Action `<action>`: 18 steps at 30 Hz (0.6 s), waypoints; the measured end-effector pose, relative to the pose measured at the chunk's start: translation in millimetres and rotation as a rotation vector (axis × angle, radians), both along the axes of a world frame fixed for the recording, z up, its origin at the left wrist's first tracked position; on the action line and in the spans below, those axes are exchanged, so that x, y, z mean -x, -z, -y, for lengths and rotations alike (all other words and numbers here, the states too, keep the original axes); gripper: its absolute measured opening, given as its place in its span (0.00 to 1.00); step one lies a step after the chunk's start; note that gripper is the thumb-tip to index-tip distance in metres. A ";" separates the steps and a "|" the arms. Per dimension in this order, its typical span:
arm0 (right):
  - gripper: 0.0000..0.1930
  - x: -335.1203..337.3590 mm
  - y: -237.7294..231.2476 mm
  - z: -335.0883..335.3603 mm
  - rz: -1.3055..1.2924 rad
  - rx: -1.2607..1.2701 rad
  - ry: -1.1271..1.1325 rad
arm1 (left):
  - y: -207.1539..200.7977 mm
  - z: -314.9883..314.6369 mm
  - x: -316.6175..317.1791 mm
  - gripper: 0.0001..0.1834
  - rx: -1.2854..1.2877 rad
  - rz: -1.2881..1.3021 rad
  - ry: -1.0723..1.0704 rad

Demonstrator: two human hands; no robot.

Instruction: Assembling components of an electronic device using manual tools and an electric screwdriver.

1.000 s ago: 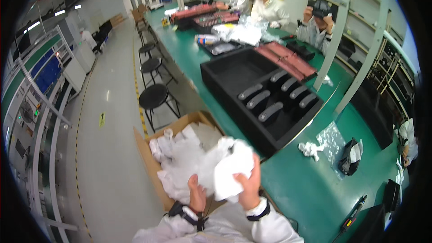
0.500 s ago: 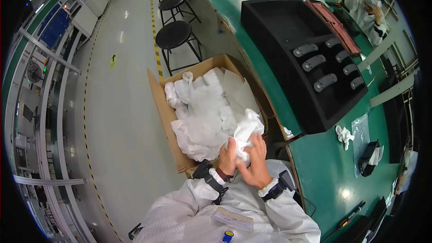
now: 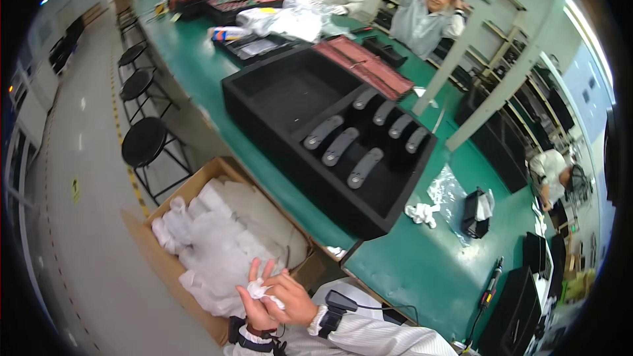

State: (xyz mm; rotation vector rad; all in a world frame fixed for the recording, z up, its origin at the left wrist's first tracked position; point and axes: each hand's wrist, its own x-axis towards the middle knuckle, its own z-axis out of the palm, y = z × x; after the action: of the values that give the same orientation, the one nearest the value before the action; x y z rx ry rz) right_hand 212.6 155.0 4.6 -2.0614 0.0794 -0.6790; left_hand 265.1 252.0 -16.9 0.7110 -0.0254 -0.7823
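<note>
My hands meet over the near end of a cardboard box, with a small white crumpled wad (image 3: 256,289) between them. The wad looks like cloth or thin soft sheet; its exact kind cannot be made out. My left hand (image 3: 258,313) holds it from beneath, some fingertips showing past it. Across it come the curled fingers of my right hand (image 3: 295,300), pressing the wad against the left hand. White foam wrapping (image 3: 217,257) in soft, rumpled pieces fills the cardboard box (image 3: 151,250) just beyond my hands.
On the green table (image 3: 395,267) stands a large black foam tray (image 3: 310,151) with several grey curved parts. Near it lie another crumpled white piece (image 3: 422,214), a small black box (image 3: 476,214) and an electric screwdriver (image 3: 491,290). Black stools (image 3: 144,142) line the table's left side. Several people work beyond.
The view has swung right and up, bringing more of the table and people into sight. The white piece between my hands has been crumpled from a larger, looser shape into a smaller wad.
</note>
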 end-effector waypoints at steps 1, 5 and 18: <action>0.08 -3.8 -2.1 -1.8 -0.024 -0.038 -0.004 | -1.9 2.8 0.1 0.47 0.003 0.028 -0.056; 0.09 -19.2 6.9 12.5 -0.125 -0.358 0.210 | 6.8 19.2 8.6 0.56 -0.262 0.564 -0.053; 0.34 -86.6 -41.2 102.0 -0.338 0.675 0.170 | 120.8 -39.7 -161.9 0.10 -0.621 0.236 -0.651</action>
State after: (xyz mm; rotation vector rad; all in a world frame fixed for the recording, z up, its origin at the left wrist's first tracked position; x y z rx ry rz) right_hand 299.2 53.0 45.8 -2.8347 0.2486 -0.4863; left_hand 427.1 291.7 -137.7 1.3105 0.2354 -0.0597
